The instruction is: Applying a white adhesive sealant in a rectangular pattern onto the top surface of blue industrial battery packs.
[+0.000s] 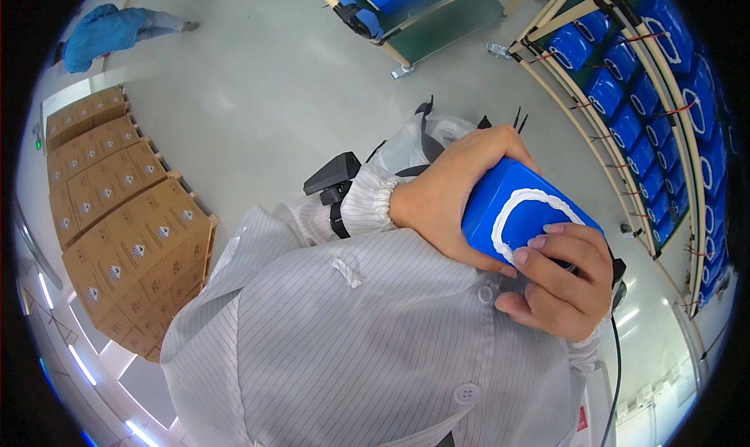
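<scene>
- Locate the glossy blue rectangular block point(519, 230) in front of our torso; we use it as the reference for all positions below.
- Our bare left hand point(457, 189) is closed around the block, gripping it from its left side and holding it off the floor.
- A thick white rounded loop point(533, 194) lies on the block's visible face.
- Our bare right hand point(570, 283) is at the block's lower right, fingers bent, fingertips at the loop; we cannot tell whether they pinch it.
- Left of the block, we wear a black box-shaped device point(332, 173) near our left cuff.
- Below and left of the block is our white pinstriped coat point(336, 330).
- Far left of the block, we see stacked brown cardboard cartons point(133, 236).
- Right of the block, a tan tubular rack point(572, 17) carries rows of blue packs point(627, 126) with white loops.
</scene>
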{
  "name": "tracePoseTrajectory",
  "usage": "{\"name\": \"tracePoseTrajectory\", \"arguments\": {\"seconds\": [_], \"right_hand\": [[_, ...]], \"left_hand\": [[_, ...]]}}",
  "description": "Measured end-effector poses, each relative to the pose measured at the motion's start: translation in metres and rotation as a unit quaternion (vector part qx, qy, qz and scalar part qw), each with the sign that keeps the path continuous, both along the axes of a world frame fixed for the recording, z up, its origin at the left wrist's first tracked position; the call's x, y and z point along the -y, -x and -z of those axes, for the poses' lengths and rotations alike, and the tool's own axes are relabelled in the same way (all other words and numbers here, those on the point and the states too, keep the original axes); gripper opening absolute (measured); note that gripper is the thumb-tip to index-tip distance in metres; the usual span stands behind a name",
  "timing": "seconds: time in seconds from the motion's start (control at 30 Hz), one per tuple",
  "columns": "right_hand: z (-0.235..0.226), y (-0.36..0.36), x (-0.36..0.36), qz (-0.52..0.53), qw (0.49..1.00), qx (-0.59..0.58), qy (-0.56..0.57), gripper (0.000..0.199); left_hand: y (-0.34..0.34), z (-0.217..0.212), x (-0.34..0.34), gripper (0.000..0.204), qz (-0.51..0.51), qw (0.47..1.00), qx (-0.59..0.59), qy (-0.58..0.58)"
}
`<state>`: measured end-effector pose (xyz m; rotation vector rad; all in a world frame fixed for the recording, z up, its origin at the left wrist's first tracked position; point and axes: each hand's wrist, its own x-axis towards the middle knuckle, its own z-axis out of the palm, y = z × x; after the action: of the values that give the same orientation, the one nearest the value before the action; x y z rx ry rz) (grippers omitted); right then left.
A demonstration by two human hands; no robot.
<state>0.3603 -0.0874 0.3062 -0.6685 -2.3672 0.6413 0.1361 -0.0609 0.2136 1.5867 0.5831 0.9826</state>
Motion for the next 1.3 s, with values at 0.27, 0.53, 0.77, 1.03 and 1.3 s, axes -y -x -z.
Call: {"name": "tracePoseTrajectory", "arguments": {"seconds": [0.27,0.53,0.77,1.03,1.3], "right_hand": [[0.006,0.006,-0.003,0.011,1.000,-0.002,-0.008,0.033],[0.004,0.003,-0.003,0.007,1.000,0.001,-0.012,0.035],[0.006,0.005,-0.005,0.003,1.000,-0.001,-0.015,0.035],[0.007,0.007,-0.005,0.008,1.000,-0.004,-0.019,0.037],[0.001,0.007,-0.006,0.017,0.999,-0.035,-0.005,0.038]], "left_hand": [[0.000,0.002,0.002,0.097,-0.013,1.000,-0.006,-0.001],[0.001,0.002,0.000,0.097,-0.008,1.000,-0.010,-0.004],[0.003,0.002,-0.001,0.098,0.004,1.000,-0.012,0.009],[0.002,0.001,-0.001,0.097,-0.006,1.000,-0.013,0.001],[0.002,-0.001,-0.005,0.097,-0.002,1.000,-0.002,-0.007]]}}
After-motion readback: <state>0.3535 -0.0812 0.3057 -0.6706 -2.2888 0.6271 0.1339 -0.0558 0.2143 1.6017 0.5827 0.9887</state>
